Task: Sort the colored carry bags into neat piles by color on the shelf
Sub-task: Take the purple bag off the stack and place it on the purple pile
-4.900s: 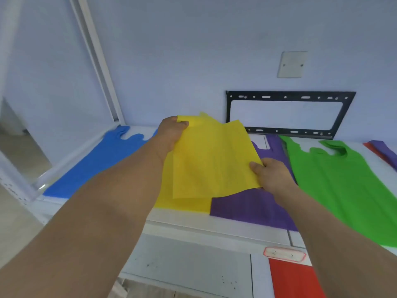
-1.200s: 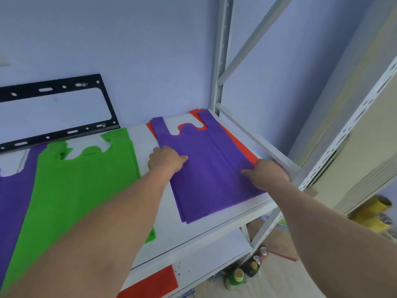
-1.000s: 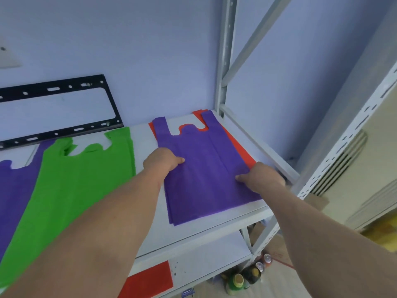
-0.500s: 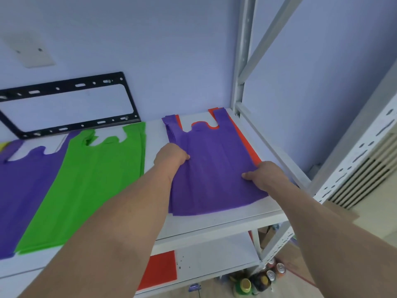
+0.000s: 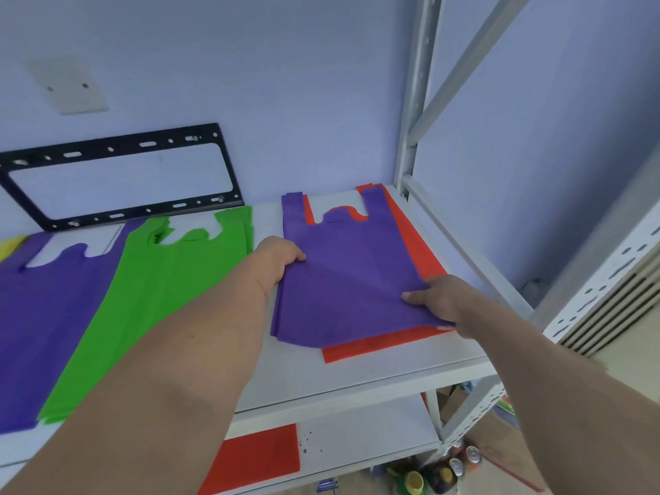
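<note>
A stack of purple carry bags lies on a red bag at the right end of the white shelf. My left hand pinches the purple stack's left edge. My right hand grips its lower right corner, which is lifted off the red bag. Left of them lies a green pile, then a purple pile, with a yellow corner at the far left edge.
A black metal bracket leans on the wall behind the shelf. The rack's grey upright and side rail bound the right end. A red bag lies on the lower shelf; cans and bottles stand on the floor.
Both hands have closed on the purple stack and pulled it left and up, uncovering the red bag's front edge. My view swung from the yellow pile to the shelf's right end.
</note>
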